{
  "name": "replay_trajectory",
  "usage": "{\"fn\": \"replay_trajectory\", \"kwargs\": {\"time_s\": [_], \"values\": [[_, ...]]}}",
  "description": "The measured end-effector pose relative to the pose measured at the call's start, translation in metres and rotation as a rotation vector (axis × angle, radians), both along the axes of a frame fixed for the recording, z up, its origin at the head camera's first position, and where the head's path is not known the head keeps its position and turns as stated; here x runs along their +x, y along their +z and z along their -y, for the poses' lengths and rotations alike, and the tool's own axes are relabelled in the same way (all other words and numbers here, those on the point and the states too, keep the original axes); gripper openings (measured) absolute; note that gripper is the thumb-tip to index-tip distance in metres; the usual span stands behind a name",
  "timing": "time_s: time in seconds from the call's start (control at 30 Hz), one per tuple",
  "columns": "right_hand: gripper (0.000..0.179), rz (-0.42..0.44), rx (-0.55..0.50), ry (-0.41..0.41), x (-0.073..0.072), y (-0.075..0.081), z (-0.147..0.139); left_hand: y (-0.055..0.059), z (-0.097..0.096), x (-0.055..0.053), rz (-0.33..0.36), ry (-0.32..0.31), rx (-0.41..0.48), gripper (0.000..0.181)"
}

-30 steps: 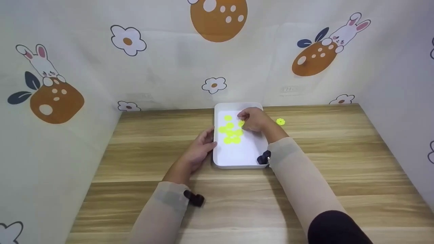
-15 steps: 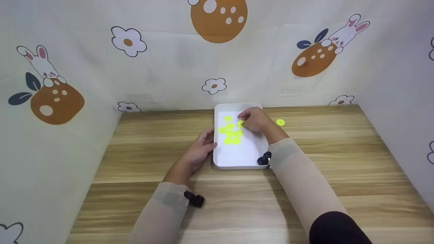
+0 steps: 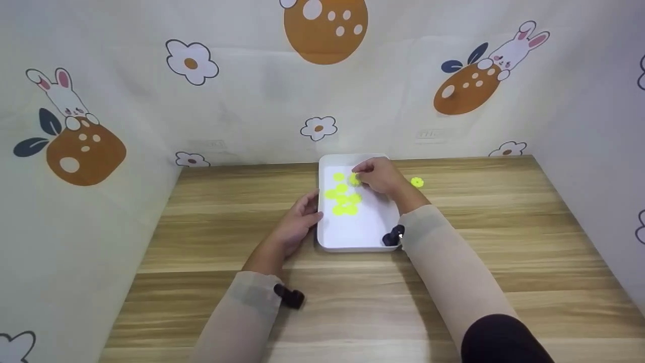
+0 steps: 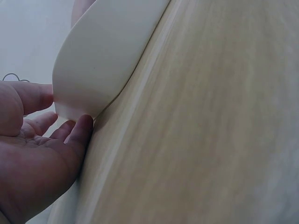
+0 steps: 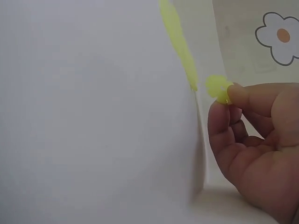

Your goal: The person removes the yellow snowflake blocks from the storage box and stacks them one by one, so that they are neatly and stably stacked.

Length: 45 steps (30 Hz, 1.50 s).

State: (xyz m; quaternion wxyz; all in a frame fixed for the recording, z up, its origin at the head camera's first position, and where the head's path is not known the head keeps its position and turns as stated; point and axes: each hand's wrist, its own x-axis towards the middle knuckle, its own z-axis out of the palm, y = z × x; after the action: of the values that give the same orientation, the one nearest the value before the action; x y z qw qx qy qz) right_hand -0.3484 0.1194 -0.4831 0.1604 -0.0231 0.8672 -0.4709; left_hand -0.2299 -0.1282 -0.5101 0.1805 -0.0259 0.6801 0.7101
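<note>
Between thumb and fingers, my right hand (image 3: 379, 176) pinches a small bright yellow flower-shaped piece (image 5: 217, 87) with scalloped edges. It is held over the back part of a shallow white tray (image 3: 352, 237). Several similar yellow pieces (image 3: 342, 199) lie bunched on the tray floor, to the left and front of the held one. Against the tray's left outer wall rests my left hand (image 3: 297, 222), its thumb and fingertips touching the wall; in the left wrist view the fingers (image 4: 80, 133) meet its lower edge. The pieces' material cannot be made out.
One more yellow flower-shaped piece (image 3: 416, 182) lies on the wooden table (image 3: 478, 242), right of the tray. A patterned curtain (image 3: 252, 101) stands behind the table and at both sides. A black wrist camera (image 3: 392, 236) on the right sleeve overlaps the tray's front right corner.
My right hand has shifted slightly back and to the left, carrying the pinched yellow piece with it. The left hand and the tray stay where they were.
</note>
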Motion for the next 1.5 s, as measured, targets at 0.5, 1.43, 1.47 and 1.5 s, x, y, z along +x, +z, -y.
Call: {"fn": "replay_trajectory", "kwargs": {"time_s": [0.5,1.43,1.47,1.5], "values": [[0.029,-0.054,-0.325,-0.052,0.010,0.038,-0.015,-0.003,0.000,0.000,-0.026,-0.005,0.023,0.067],[0.035,-0.036,-0.501,-0.289,0.037,0.030,-0.111,-0.002,0.000,0.000,-0.026,-0.018,0.006,0.066],[0.035,-0.026,-0.502,-0.303,0.036,0.030,-0.113,-0.002,0.000,0.000,-0.022,-0.018,0.006,0.066],[0.034,-0.016,-0.502,-0.317,0.035,0.029,-0.116,-0.002,0.000,0.000,-0.020,-0.018,0.007,0.066]]}}
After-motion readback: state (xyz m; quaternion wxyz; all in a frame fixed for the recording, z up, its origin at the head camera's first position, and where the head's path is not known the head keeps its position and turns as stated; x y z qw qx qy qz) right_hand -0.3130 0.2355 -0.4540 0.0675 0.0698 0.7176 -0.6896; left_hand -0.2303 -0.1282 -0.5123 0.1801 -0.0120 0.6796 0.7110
